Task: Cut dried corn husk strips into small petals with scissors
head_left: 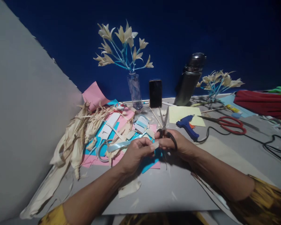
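My left hand [138, 153] is closed, thumb and fingers pinching a small pale piece of corn husk [155, 145]. My right hand [178, 144] touches the other side of that piece with its fingertips. Black-handled scissors [164, 120] hang on the fingers of my right hand, their blades pointing up and away from me. Under and beyond both hands lie blue and pink paper sheets [156, 166], a light blue ribbon [119, 146] and husk scraps. A loose husk piece [130, 189] rests on the table just in front of my left wrist.
Dried corn husks [77, 143] pile up at left. Husk flowers stand in a clear bottle [134, 90] beside a phone [155, 93] and a flask [189, 81]. A blue glue gun [188, 126], its black cord [207, 134] and red-handled scissors [231, 124] lie at right.
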`<move>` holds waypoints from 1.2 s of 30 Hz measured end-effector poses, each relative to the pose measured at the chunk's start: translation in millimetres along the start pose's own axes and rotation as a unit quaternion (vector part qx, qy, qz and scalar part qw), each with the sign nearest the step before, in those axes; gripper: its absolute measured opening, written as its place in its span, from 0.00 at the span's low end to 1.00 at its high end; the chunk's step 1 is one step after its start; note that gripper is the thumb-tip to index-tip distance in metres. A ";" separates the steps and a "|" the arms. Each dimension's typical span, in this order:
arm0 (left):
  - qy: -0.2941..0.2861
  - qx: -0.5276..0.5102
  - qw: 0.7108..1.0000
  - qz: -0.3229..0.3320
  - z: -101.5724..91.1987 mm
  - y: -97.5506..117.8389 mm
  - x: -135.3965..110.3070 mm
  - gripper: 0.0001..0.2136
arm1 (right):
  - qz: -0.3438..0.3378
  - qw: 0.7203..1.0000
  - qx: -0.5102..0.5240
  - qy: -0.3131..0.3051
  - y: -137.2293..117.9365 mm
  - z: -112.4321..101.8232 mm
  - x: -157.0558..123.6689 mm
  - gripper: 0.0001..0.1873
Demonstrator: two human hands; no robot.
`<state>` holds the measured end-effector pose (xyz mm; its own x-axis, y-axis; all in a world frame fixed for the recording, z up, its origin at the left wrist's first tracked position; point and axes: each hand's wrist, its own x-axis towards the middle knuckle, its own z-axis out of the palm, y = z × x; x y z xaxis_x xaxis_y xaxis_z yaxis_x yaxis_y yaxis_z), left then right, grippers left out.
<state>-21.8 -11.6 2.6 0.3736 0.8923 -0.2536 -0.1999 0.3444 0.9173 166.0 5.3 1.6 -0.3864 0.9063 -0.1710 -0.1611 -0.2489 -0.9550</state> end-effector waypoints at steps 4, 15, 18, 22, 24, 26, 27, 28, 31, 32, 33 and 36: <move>-0.014 0.016 1.000 -0.006 -2.8 1.3 0.0 0.12 | 0.017 1.000 -0.009 -0.015 2.5 1.3 -0.8 0.19; -0.080 -0.023 0.997 0.006 -8.5 9.5 0.8 0.14 | -0.011 0.986 0.150 -0.077 -3.5 -9.7 2.6 0.17; -0.045 -0.014 0.999 0.014 -6.5 6.6 1.1 0.14 | -0.008 0.997 0.071 -0.040 -0.8 -3.8 1.7 0.21; -0.024 0.012 0.999 0.027 -5.7 0.5 0.4 0.14 | -0.001 1.000 0.010 -0.013 3.6 6.0 -1.1 0.20; -0.041 0.011 0.999 0.024 -5.6 -1.0 -0.1 0.14 | 0.002 1.000 0.014 -0.022 4.6 6.7 -1.6 0.19; -0.064 -0.005 0.998 0.015 -5.3 -0.6 -0.6 0.15 | 0.010 0.997 0.050 -0.055 4.6 4.6 -1.0 0.18; -0.075 -0.017 0.997 0.009 -5.2 0.3 -0.8 0.15 | 0.012 0.995 0.074 -0.071 4.0 2.9 -0.4 0.18; -0.082 -0.027 0.996 0.004 -5.2 1.5 -1.1 0.15 | 0.011 0.992 0.099 -0.083 3.1 0.8 0.3 0.18; -0.079 -0.041 0.996 -0.004 -5.6 5.3 -1.4 0.15 | -0.008 0.987 0.141 -0.075 -0.7 -5.3 2.4 0.17; -0.073 -0.039 0.997 -0.004 -5.9 6.3 -1.4 0.16 | -0.015 0.988 0.141 -0.062 -1.8 -6.6 2.8 0.18; -0.066 -0.035 0.997 -0.004 -6.0 6.9 -1.4 0.16 | -0.018 0.990 0.132 -0.050 -2.4 -7.2 2.9 0.18; -0.045 -0.003 0.999 -0.014 -5.9 7.4 -1.2 0.15 | -0.003 0.998 0.057 -0.027 -1.5 -4.7 1.4 0.22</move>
<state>-29.1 -8.4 7.9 0.4594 0.8524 -0.2498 -0.1933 0.3704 0.9085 170.0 8.6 1.6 -0.4323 0.8894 -0.1486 -0.2658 -0.2831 -0.9215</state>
